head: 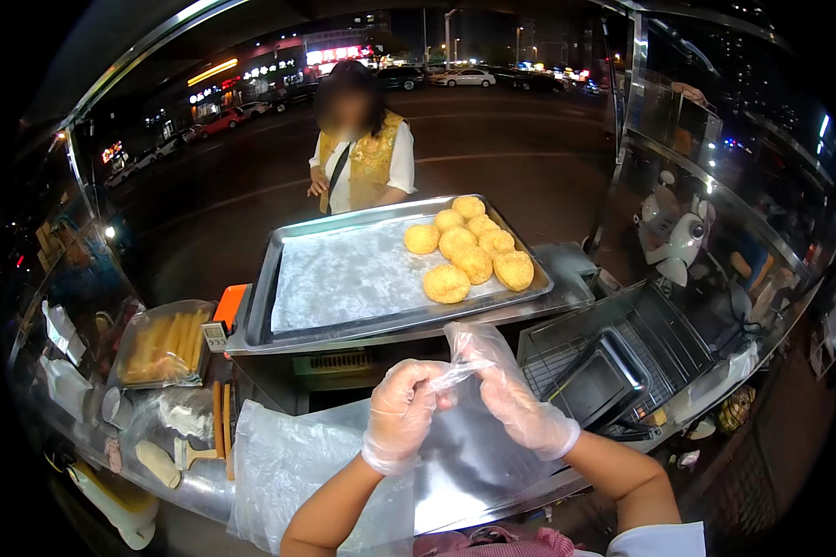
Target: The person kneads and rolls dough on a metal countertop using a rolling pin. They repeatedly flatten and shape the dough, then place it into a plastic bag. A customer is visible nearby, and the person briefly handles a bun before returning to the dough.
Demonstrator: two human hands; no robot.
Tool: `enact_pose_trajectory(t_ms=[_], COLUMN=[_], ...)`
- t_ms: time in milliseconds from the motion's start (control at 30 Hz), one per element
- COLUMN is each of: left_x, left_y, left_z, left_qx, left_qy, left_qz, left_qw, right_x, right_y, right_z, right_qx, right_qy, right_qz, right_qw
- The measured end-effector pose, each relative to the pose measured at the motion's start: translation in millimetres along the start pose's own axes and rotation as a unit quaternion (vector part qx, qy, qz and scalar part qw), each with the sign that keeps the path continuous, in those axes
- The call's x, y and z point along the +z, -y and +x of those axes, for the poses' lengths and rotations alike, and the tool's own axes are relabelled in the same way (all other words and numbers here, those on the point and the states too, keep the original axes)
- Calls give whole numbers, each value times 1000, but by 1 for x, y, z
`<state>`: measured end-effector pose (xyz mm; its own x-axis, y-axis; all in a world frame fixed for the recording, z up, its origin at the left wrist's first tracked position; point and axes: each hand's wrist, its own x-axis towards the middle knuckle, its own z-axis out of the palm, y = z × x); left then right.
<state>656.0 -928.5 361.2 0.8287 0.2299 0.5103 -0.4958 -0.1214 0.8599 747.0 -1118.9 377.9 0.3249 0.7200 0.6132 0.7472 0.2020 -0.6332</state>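
Both my hands wear clear disposable plastic gloves and meet over the steel worktop [453,480]. My left hand [400,411] is closed on a twisted bit of thin clear plastic [460,374], which runs across to my right hand [512,400]. Whether this plastic belongs to a glove is unclear. The right thumb and fingers lie against it under loose, wrinkled film, so their grip is hard to make out. Just beyond my hands is a metal baking tray [397,324] lined with paper. Several round golden sesame balls [458,241] sit at its right end.
Left of me lie a clear plastic sheet [292,459], rolling pins [218,418], a brush [191,454], dough [158,463] and a tub of dough sticks [164,344]. A fryer with a wire rack [550,362] stands right. Beyond the tray stands a person [362,153].
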Motion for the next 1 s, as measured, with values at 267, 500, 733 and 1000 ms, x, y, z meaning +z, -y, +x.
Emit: enact_pose_trajectory(t_ms=[267, 500, 733, 1000], left_x=[-9, -51, -85, -54], left_y=[-36, -26, 78, 99], left_z=[1, 114, 228, 227], left_qx=[-89, 66, -158, -216], left_qy=[45, 19, 240, 294], left_qz=[54, 273, 660, 634], left_qw=[994, 960, 695, 682], right_x=[-66, -97, -81, -77], right_y=[-9, -41, -88, -128], right_z=[28, 137, 205, 189], right_qx=[5, -9, 107, 68], right_qy=[14, 164, 375, 367], right_qz=[-272, -427, -475, -526], right_qw=[962, 889, 789, 764])
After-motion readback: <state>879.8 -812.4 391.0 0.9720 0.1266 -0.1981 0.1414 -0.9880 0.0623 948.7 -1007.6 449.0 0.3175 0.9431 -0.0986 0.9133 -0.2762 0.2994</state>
